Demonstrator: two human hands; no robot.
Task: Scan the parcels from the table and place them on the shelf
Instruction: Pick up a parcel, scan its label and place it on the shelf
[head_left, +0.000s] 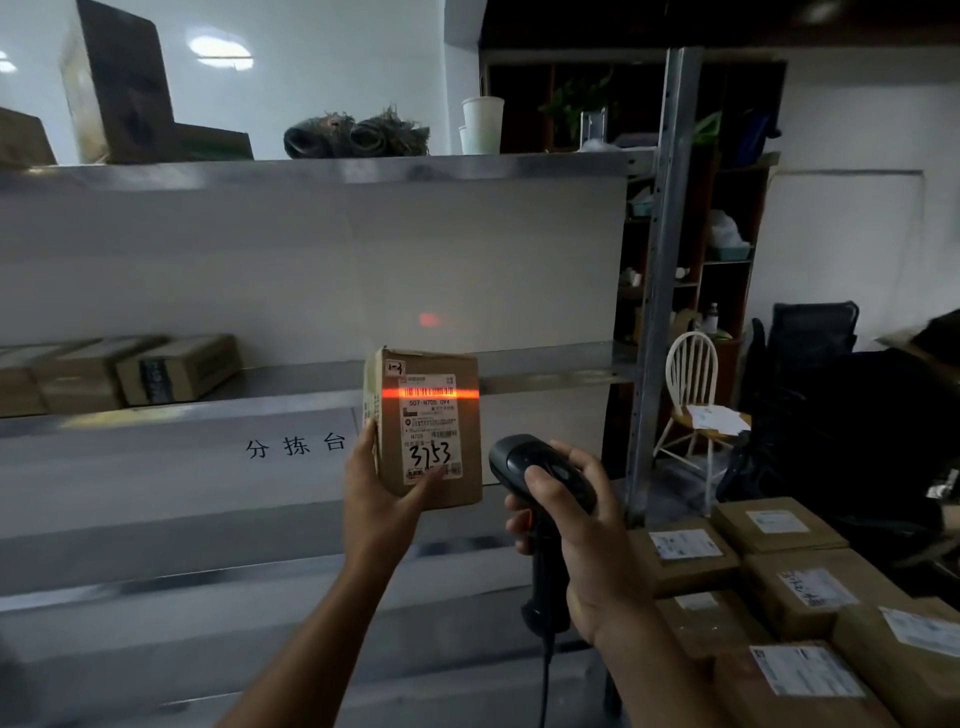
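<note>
My left hand (376, 499) holds a small brown cardboard parcel (470, 447) upright in front of the metal shelf (291, 400), its white label facing me with "3753" handwritten on it. A red scan line crosses the barcode at the top of the label. My right hand (576, 535) grips a black handheld barcode scanner (535, 467) just right of the parcel, aimed at the label. Several more labelled brown parcels (779, 571) lie on the table at the lower right.
Three brown boxes (130, 371) sit on the shelf's left end. The upper shelf carries dark boxes (124, 88), a dark bundle (358, 135) and white cups (483, 124). A metal upright (660, 291) stands right of the shelf, with a white chair (693, 384) and dark bags behind.
</note>
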